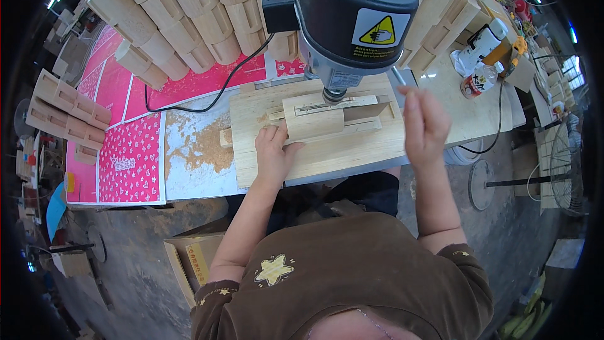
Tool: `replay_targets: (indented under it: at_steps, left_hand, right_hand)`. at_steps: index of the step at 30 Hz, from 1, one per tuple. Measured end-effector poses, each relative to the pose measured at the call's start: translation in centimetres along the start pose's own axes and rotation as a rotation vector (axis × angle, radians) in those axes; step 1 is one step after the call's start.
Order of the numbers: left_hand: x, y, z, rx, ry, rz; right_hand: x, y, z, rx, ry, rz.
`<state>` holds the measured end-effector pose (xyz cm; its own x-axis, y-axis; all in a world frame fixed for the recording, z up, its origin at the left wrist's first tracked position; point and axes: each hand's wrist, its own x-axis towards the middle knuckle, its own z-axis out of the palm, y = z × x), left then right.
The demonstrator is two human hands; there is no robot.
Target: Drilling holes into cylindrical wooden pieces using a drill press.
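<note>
One wooden block [314, 124] is lying at frame centre beneath the drill chuck [334, 95], seemingly mid-work; stacked recessed pieces [209, 9] are filling the upper left, perhaps finished, perhaps waiting. The left hand [275, 154] is resting loosely spread fingers against the block's left end; the right hand [426, 126] is curling farther right, any hold unclear.

I can see a pale, unpainted wooden block [316, 124] lying just above the middle of the frame, its smooth face turned upward, longer edges running roughly left to right.
</note>
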<state>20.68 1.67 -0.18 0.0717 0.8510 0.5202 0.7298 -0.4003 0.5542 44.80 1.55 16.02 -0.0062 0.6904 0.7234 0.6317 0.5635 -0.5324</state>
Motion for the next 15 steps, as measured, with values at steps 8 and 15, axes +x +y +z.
replay_targets:
  at_steps: [8, 15]
  left_hand:
    - [0.4, 0.3, 0.8, -0.050, -0.019, 0.012]
    - [-0.1, 0.9, 0.5, 0.048, 0.000, 0.006]
  right_hand:
    - [-3.5, 5.0, 3.5, 0.025, 0.079, -0.148]
    - [8.3, -0.7, 0.4, -0.057, 0.116, -0.131]
